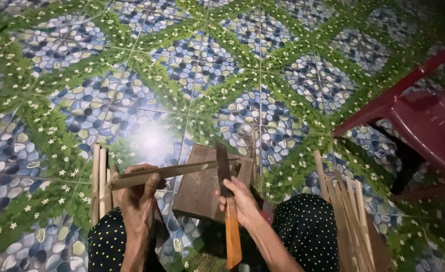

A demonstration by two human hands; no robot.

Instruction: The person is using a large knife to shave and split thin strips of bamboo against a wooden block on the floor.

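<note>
Far left, a few thin bamboo slats [100, 181] lie upright-in-frame on the patterned tile floor [132, 65], just beside the person's knee. Left hand [139, 199] is closed around one long bamboo strip [167, 173], holding it near-level so its far end rests across the wooden block [197, 194]. Right hand [242, 201] is clamped on a knife [226, 201] with an orange handle, dark blade pointing away and set against the strip over the block. Step in hand looks like splitting or shaving the strip. Judged next move: steady the strip with the left grip, keep the blade edge aligned on it. Right of the knees, a pile of cut strips [351, 211]; further right, a red plastic chair [424, 116].
</note>
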